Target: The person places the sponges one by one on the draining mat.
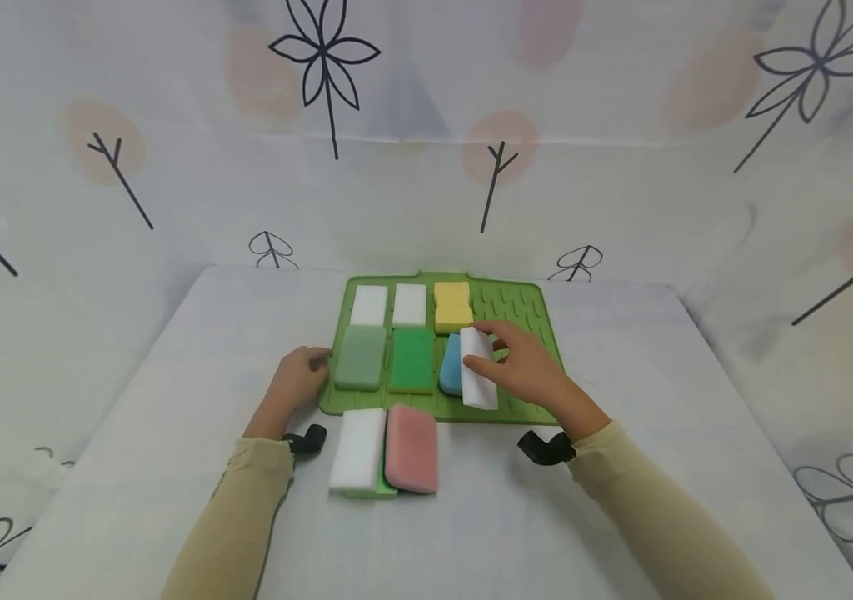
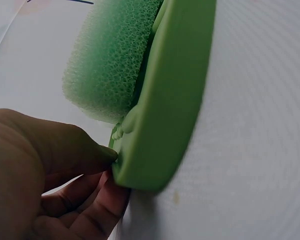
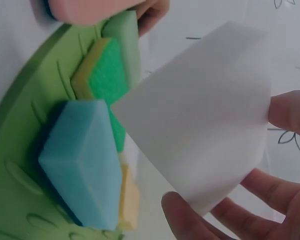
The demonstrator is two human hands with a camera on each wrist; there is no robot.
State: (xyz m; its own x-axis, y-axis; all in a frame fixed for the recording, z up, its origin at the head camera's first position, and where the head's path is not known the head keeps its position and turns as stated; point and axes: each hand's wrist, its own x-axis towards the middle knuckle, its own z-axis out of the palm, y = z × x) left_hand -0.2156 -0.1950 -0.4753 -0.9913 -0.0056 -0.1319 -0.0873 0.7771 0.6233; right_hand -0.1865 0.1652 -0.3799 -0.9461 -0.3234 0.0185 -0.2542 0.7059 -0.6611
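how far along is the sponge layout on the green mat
Six sponges already lie on the green mat in two rows of three. The right hand holds a white sponge over it; the left hand pinches the mat's edge. Seemingly left: another white sponge, a pink sponge and a partly hidden green piece, off the mat's near side.
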